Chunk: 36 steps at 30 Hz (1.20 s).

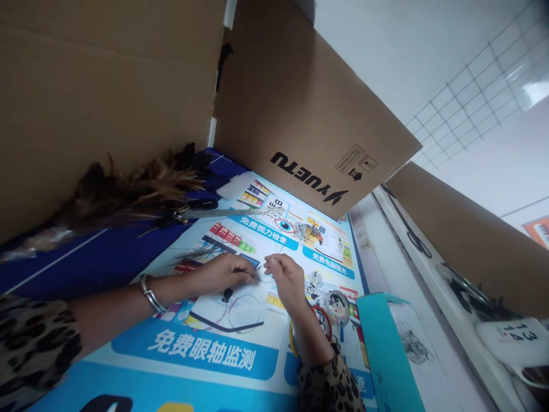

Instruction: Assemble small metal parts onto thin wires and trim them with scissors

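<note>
My left hand point(227, 272), with a silver bangle at the wrist, is closed in a pinch just above the printed sheet. A thin wire point(259, 268) shows at its fingertips. Close by on its right, my right hand point(286, 279) is also pinched, with a fine strand sticking up past its fingers. A faint loop of the strand seems to run between both hands. Below them lies a thin round wire loop point(246, 313) with a small dark piece point(227, 294) near it. More thin wires point(201, 252) fan out behind my left hand.
Brown feathers point(128, 189) lie at the left beside a bundle of straight wires point(231, 212). Tangled wire bits point(306, 232) sit farther back. Spools point(321, 323) stand behind my right wrist, near a teal box point(388, 349). Cardboard walls point(295, 103) close off the back and left.
</note>
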Motion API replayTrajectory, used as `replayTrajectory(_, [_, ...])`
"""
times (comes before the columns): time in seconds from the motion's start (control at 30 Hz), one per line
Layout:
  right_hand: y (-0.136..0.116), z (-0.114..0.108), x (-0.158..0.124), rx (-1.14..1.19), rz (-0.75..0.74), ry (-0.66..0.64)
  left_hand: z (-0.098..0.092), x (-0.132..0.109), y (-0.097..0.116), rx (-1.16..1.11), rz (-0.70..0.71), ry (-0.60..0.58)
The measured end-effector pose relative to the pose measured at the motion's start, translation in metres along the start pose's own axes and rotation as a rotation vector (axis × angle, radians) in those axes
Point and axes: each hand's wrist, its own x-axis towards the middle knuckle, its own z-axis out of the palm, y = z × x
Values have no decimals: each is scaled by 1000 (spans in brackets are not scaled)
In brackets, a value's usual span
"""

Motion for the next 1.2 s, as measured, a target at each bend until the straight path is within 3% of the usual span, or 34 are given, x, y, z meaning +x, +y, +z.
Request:
replayTrajectory(0.17, [-5, -4, 3, -34, -35, -67, 0, 0, 1, -1, 3, 6])
replayTrajectory(0.53, [-11, 1, 4, -124, -100, -46, 0, 2, -8, 5, 47, -10])
replayTrajectory(0.73, [-20, -1, 4, -105, -134, 31, 0, 2, -6, -14, 52, 10])
replayTrajectory(0.93, [-23, -4, 3, -105, -41, 63, -1, 2, -2, -8, 52, -2])
replayTrajectory(1.2, [-30, -11, 5, 85, 6, 199, -1, 1, -1, 1, 45, 4])
